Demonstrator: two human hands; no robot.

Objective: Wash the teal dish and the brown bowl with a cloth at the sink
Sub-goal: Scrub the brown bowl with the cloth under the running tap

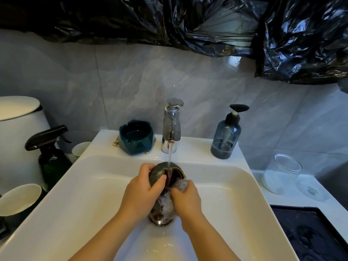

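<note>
My left hand (143, 187) grips the brown bowl (176, 173) by its rim over the middle of the white sink (84, 194), tilted on its side with the opening facing right. Water from the chrome tap (171, 127) runs into the bowl. My right hand (185, 198) holds a wet grey cloth (181, 184) pressed against the bowl's inside. The teal dish (136, 137) stands upright on the sink's back ledge, left of the tap, apart from both hands.
A soap pump bottle (226, 136) stands on the ledge right of the tap. A dark spray bottle (50, 153), a paper cup (80, 148) and a white bowl (19, 199) sit left of the sink. A glass jar (280, 172) and a black tray (312, 232) are on the right.
</note>
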